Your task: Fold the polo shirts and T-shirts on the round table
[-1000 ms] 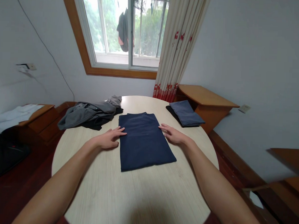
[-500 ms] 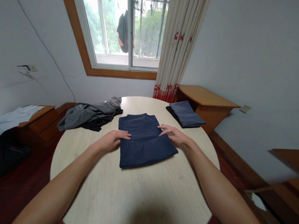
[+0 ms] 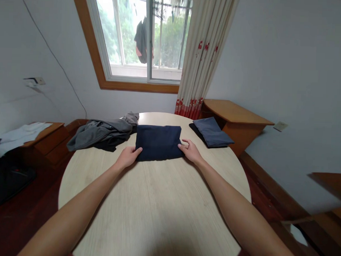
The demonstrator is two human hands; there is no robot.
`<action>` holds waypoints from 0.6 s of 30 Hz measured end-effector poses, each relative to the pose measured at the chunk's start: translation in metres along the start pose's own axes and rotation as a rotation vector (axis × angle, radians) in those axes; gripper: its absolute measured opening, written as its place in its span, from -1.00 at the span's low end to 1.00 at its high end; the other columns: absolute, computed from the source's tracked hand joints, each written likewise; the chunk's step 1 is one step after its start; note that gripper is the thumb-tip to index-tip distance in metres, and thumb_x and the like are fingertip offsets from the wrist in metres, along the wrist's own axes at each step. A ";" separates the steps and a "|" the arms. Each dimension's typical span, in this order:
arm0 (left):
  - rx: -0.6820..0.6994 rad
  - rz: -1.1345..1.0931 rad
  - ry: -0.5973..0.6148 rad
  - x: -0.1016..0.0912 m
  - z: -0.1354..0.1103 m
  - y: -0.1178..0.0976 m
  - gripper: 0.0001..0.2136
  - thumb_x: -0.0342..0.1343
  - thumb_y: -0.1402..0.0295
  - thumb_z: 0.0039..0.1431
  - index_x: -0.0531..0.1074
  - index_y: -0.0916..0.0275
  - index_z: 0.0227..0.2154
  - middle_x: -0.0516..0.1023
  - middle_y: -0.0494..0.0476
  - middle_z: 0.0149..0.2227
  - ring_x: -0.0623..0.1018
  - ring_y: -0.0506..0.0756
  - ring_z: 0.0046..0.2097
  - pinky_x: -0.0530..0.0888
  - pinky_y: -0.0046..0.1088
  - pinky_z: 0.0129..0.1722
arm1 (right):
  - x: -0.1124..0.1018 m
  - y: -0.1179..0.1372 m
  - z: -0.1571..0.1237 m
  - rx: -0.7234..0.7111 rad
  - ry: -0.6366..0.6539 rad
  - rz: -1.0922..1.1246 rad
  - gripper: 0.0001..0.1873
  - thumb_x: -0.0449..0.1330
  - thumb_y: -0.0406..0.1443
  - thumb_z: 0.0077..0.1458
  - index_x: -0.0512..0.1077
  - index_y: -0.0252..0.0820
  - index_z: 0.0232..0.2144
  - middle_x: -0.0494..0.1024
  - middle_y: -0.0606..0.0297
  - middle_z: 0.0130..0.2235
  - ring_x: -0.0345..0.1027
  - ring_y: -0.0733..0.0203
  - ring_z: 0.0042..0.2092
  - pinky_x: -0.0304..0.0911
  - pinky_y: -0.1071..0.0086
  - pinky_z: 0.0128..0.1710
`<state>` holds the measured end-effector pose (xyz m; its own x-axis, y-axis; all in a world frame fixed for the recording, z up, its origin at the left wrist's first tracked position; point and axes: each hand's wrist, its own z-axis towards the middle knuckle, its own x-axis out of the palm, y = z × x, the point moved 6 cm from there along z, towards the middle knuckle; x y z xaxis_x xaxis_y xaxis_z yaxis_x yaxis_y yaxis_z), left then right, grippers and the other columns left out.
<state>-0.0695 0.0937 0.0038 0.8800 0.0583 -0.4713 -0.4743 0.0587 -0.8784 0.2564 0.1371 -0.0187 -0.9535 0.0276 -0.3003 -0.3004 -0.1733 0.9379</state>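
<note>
A navy garment [image 3: 158, 141] lies folded into a short rectangle at the far middle of the round light-wood table [image 3: 156, 213]. My left hand [image 3: 128, 156] is at its near left corner, fingers curled with the thumb on the cloth edge. My right hand [image 3: 189, 151] is at the near right corner, fingertips closed on the edge of the fold. Both forearms stretch across the table toward it.
A crumpled grey and black heap of clothes [image 3: 103, 132] lies left of the navy garment, touching it. A folded blue-grey garment [image 3: 212, 131] on a black one sits at the table's far right. A wooden desk [image 3: 234, 117] and curtain [image 3: 202, 54] stand behind; a low cabinet [image 3: 44, 138] is at the left.
The navy garment went from a long rectangle to half that length. Both hands pinched its sides at the middle, then moved away from me with the cloth to its near corners.
</note>
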 end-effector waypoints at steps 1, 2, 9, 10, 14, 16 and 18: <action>0.011 0.061 -0.010 -0.002 0.000 0.000 -0.59 0.14 -0.03 0.02 0.46 0.25 -0.62 0.47 0.09 -0.57 0.46 0.17 -0.39 0.29 -0.40 -0.39 | 0.000 0.001 0.000 -0.009 0.014 -0.014 -0.28 0.28 0.00 -0.05 0.30 -0.26 0.08 0.48 0.43 -0.52 0.38 0.20 -0.42 0.27 0.35 -0.33; 0.019 0.130 -0.014 -0.004 0.001 -0.001 -0.59 0.11 -0.02 0.04 0.43 0.24 -0.65 0.44 0.07 -0.59 0.44 0.16 -0.41 0.26 -0.41 -0.40 | 0.000 0.003 -0.001 -0.027 0.026 -0.031 -0.26 0.29 -0.02 -0.06 0.28 -0.27 0.10 0.43 0.49 -0.56 0.33 0.23 -0.46 0.24 0.37 -0.36; -0.038 0.319 0.077 -0.006 0.000 0.001 -0.58 0.07 0.09 0.11 0.33 0.20 -0.75 0.37 0.06 -0.67 0.37 0.09 -0.50 0.17 -0.42 -0.44 | -0.009 0.016 -0.007 -0.069 -0.033 -0.110 -0.59 0.29 -0.07 -0.10 0.36 -0.18 -0.25 0.36 0.48 -0.58 0.20 0.29 -0.52 0.10 0.41 -0.45; -0.068 0.296 0.122 -0.005 -0.001 0.002 -0.58 0.08 0.09 0.10 0.35 0.21 -0.75 0.39 0.07 -0.66 0.38 0.08 -0.51 0.19 -0.42 -0.44 | -0.010 0.017 -0.008 -0.044 -0.019 -0.119 -0.61 0.31 -0.07 -0.12 0.35 -0.16 -0.29 0.35 0.48 -0.59 0.20 0.29 -0.51 0.09 0.41 -0.45; -0.140 0.193 0.362 -0.001 -0.010 0.005 -0.57 0.17 0.03 0.03 0.43 0.24 -0.75 0.47 0.13 -0.64 0.36 0.04 -0.55 0.22 -0.44 -0.46 | -0.012 0.015 -0.017 0.085 0.146 -0.073 -0.58 0.37 -0.05 -0.19 0.34 -0.16 -0.38 0.35 0.45 -0.59 0.19 0.31 -0.52 0.07 0.42 -0.48; -0.138 0.187 0.415 -0.001 -0.013 0.004 -0.55 0.21 -0.03 -0.01 0.45 0.25 -0.74 0.45 0.11 -0.65 0.33 0.03 -0.56 0.20 -0.45 -0.49 | -0.013 0.013 -0.022 0.153 0.230 -0.066 -0.54 0.39 0.00 -0.20 0.38 -0.20 -0.39 0.40 0.40 -0.57 0.20 0.31 -0.52 0.06 0.42 -0.49; -0.126 0.214 0.353 -0.004 -0.013 0.001 -0.52 0.23 -0.09 -0.06 0.41 0.23 -0.75 0.40 0.07 -0.67 0.30 0.02 -0.57 0.16 -0.44 -0.50 | -0.015 0.011 -0.025 0.181 0.253 -0.128 -0.50 0.37 0.07 -0.17 0.42 -0.24 -0.44 0.42 0.35 -0.56 0.22 0.30 -0.51 0.07 0.41 -0.48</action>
<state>-0.0736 0.0807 0.0037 0.7266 -0.2897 -0.6230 -0.6598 -0.0412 -0.7504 0.2678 0.1101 -0.0082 -0.8777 -0.2111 -0.4301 -0.4389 -0.0056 0.8985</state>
